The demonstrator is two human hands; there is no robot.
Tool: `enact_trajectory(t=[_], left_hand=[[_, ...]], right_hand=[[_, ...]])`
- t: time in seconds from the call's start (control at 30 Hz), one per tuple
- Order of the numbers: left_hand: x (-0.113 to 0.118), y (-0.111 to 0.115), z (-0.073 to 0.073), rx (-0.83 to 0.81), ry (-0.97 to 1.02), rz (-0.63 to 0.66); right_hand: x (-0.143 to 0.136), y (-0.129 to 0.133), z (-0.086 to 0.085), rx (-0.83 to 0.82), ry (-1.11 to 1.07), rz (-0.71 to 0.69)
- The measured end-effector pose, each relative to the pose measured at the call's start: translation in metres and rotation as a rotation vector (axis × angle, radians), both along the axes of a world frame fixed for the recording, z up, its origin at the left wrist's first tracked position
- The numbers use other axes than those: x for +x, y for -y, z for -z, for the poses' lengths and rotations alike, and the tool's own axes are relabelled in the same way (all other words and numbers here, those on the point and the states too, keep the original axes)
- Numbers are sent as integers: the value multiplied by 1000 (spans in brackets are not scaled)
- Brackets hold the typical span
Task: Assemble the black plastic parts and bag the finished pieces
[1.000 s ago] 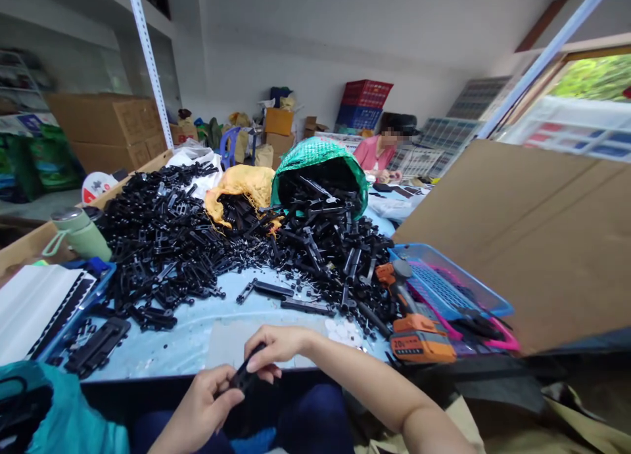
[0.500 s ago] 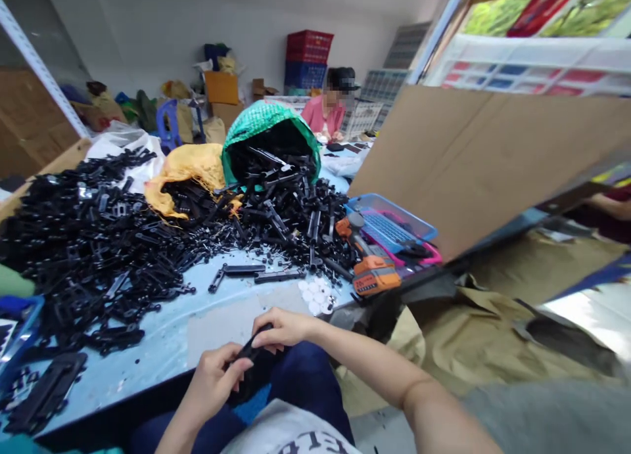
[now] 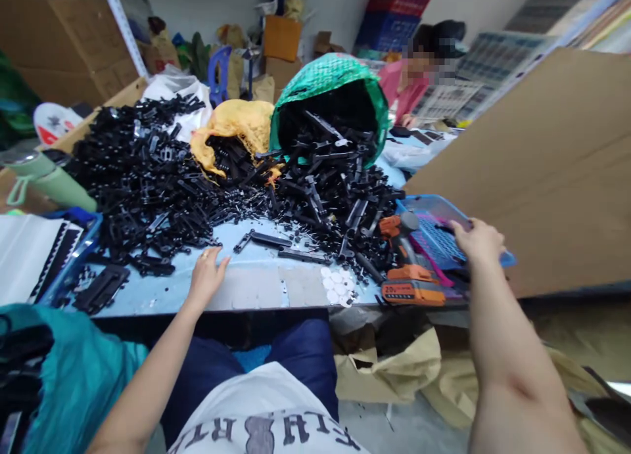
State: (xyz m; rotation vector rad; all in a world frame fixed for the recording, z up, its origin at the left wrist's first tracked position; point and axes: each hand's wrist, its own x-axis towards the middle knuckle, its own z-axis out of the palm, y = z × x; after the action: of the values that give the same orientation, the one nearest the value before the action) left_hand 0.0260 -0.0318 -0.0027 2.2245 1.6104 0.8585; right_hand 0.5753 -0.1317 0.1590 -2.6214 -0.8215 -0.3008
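Observation:
My left hand (image 3: 208, 274) is open above the blue table cover (image 3: 185, 276), thumb apart from the fingers, at the near edge of a heap of black plastic parts (image 3: 142, 178). My right hand (image 3: 479, 240) reaches over the side of a blue plastic basket (image 3: 441, 211) at the table's right. Its fingertips are partly hidden, and I cannot see whether they hold anything. An orange and grey cordless drill (image 3: 411, 280) lies just left of the basket. Two long black parts (image 3: 270, 240) rest on the table between my hands, with white round discs (image 3: 339, 286) near the front edge.
A green woven sack (image 3: 315, 79) and a yellow sack (image 3: 241, 119) spill black parts. A cardboard sheet (image 3: 566, 171) leans at the right. On the left are a green flask (image 3: 56, 178) and a teal cloth bag (image 3: 83, 368). A person in pink (image 3: 414, 89) sits behind.
My hands have parted: the left moved left to the heap, the right moved right to the basket. The black part they held together is no longer visible in them. The view has shifted.

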Motion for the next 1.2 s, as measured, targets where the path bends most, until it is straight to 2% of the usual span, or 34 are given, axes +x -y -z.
enact_trajectory(t=[0.03,0.1,0.17,0.23,0.27,0.33,0.43,0.5,0.6,0.7,0.77,0.9,0.97,1.03,1.1,1.2], left_hand=[[0,-8,0,7,-39,-16],[10,-21,-1,6,-121,-24],[29,-32,-1,-20,-188,-28],[47,-40,1,-71,-214,-70],[54,-42,2,-98,-221,-94],[59,-43,6,-103,-196,-132],[47,-35,9,36,62,-159],[34,-24,7,76,352,-135],[20,-4,-2,-133,747,-69],[18,12,-13,-412,1034,-23],[19,19,-20,-493,1111,19],[20,29,-28,-563,1075,137],[21,33,-29,-571,1002,171],[23,37,-29,-490,901,150],[24,42,-30,-330,785,107],[24,47,-31,-121,583,108]], right_hand=[[-4,-5,6,42,68,-43],[-41,-18,25,145,170,-304],[-104,-34,51,148,124,-676],[-176,-52,79,16,39,-1013],[-209,-62,93,-47,24,-1135],[-262,-85,117,-135,51,-1242],[-304,-120,139,-319,88,-1182],[-316,-138,142,-417,79,-1171],[-329,-148,135,-424,50,-1188],[-344,-135,119,-289,-58,-1236],[-352,-119,107,-187,-208,-1278],[-360,-91,96,-133,-637,-1308],[-362,-82,98,-105,-907,-1263],[-361,-74,104,-52,-1114,-1224],[-358,-68,109,3,-1189,-1239],[-350,-61,112,33,-1087,-1347]])
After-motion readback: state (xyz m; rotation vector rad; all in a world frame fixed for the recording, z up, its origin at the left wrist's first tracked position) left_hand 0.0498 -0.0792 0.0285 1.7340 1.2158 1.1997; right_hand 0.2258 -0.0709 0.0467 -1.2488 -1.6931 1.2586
